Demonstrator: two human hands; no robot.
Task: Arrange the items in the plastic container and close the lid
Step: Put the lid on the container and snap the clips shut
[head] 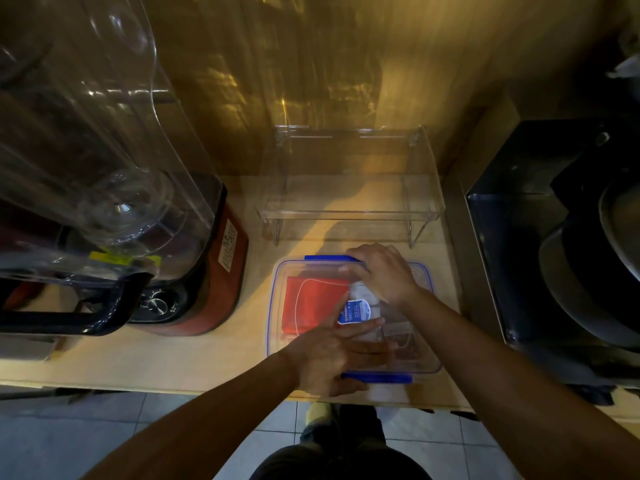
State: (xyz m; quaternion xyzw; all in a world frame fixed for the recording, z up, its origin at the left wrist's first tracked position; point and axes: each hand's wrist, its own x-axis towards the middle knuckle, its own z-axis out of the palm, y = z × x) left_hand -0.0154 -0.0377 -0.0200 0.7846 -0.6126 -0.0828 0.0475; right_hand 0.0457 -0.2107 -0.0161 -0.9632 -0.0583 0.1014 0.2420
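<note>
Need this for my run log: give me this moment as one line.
stage: closing lid | left hand: flat on lid | right hand: at far blue clip | container: red packet, blue-white pouch inside

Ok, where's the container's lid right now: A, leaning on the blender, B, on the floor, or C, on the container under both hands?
C: the clear lid sits on the plastic container, the left hand flat on top and the right hand at its far edge.

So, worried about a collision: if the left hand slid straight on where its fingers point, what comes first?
Likely the right wrist, crossing above the lid just ahead of the left hand; relative height is unclear.
</note>
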